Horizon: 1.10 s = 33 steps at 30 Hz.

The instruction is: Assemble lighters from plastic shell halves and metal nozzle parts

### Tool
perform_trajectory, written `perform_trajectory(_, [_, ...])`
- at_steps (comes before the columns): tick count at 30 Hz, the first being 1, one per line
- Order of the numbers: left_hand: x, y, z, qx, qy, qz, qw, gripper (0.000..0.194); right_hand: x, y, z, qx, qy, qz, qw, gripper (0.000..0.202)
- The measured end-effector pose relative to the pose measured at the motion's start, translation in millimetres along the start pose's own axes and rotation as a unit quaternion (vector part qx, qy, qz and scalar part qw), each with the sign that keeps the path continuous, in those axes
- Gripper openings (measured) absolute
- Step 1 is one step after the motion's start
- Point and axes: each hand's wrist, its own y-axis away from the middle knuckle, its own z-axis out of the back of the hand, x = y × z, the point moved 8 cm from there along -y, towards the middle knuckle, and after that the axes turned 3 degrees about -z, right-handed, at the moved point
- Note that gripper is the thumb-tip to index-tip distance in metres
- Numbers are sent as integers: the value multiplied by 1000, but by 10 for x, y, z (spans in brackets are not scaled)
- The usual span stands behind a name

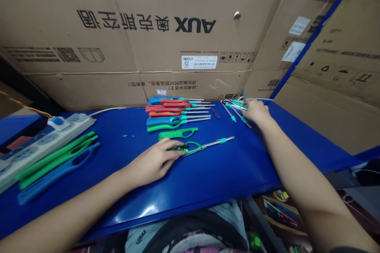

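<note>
My left hand (162, 157) is closed on the handle end of an opened green stick lighter (194, 148) lying on the blue table. Its long metal tube (218, 142) with a teal collar points to the right. Just behind lies a loose green handle shell (178, 133). At the back right, my right hand (257, 111) reaches into a pile of metal lighter tubes (234, 110) with teal collars. Its fingers are bent in among the tubes, and what they grip is hidden. A stack of red, blue and green stick lighters (169, 112) lies between the hands, farther back.
Green handle shells (59, 158) and a blue one (59, 174) lie beside a white power strip (47, 142) on the left. A small screwdriver (216, 114) and tiny metal pins (125, 135) rest on the table. Cardboard (133, 47) walls the back and right.
</note>
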Motion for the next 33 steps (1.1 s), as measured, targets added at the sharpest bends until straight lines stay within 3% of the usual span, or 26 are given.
perform_trajectory(10, [34,-2,-17,6,1,-9,1000,36,449,7,-306,13,-44,155,987,48])
perform_trajectory(14, [42,3,-18,8,0,-10,1000,36,478,-27,-359,19,-54,154,986,47])
perform_trajectory(23, [64,15,-56,26,0,1,1000,38,345,-61,-221,-5,-56,160,986,37])
perform_trajectory(29, [68,11,-73,38,-6,6,999,38,337,-51,-223,-1,-79,164,983,16])
perform_trajectory(33, [47,8,-51,35,-15,2,999,37,364,-18,-153,-31,-134,142,980,10])
